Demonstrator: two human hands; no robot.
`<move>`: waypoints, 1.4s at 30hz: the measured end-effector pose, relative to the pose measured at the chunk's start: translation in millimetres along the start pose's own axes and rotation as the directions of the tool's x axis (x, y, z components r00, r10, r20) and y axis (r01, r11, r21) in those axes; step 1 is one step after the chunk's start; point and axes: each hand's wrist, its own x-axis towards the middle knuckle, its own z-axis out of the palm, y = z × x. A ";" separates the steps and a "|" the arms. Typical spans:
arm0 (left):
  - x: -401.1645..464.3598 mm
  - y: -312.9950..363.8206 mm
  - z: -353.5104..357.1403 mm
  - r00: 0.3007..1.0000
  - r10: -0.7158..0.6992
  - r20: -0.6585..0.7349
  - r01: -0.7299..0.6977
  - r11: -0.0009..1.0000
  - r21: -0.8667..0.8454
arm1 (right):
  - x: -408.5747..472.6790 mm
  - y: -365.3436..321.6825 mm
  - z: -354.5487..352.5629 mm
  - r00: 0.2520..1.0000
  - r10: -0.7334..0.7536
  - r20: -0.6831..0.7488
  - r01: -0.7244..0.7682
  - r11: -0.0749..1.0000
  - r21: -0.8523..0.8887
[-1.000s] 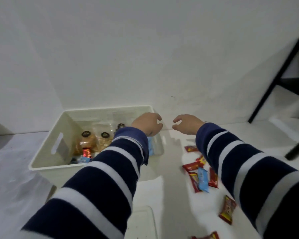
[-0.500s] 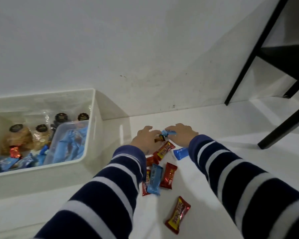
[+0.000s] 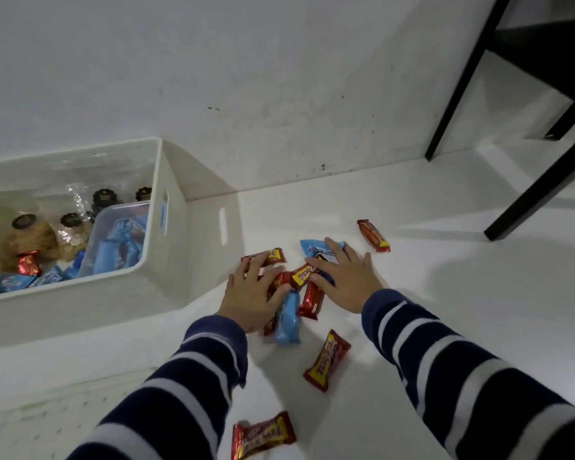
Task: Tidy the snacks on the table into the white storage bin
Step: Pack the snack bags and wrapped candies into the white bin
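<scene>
Both hands lie flat and spread at the centre of the frame; the left hand (image 3: 251, 293) and right hand (image 3: 347, 280) press on a cluster of red and blue snacks (image 3: 304, 287) on the table (image 3: 445, 310); neither grips anything; the white bin (image 3: 166, 227) sits at left, already holding packets; a red bar (image 3: 327, 365) lies lower centre.

Red-and-yellow snack bars (image 3: 327, 365) and blue packets (image 3: 287, 318) lie right of the white storage bin (image 3: 176, 234). Navy sleeves (image 3: 478, 376) carry white stripes. Black table legs (image 3: 541, 187) stand farther right of the bin.
</scene>
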 end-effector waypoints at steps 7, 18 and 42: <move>-73.4 3.4 12.9 0.998 -0.004 0.055 0.005 1.000 -0.021 | -62.5 -19.0 16.1 0.995 0.095 0.008 -0.095 0.995 -0.015; -144.5 11.3 42.2 0.999 0.041 -0.015 -0.039 0.994 0.101 | -82.9 -24.4 2.1 0.972 0.237 0.012 -0.237 0.971 0.034; -82.0 28.9 43.5 0.981 -0.037 -0.191 0.056 0.994 0.095 | -61.4 16.0 7.0 0.995 0.099 -0.014 -0.095 0.981 0.169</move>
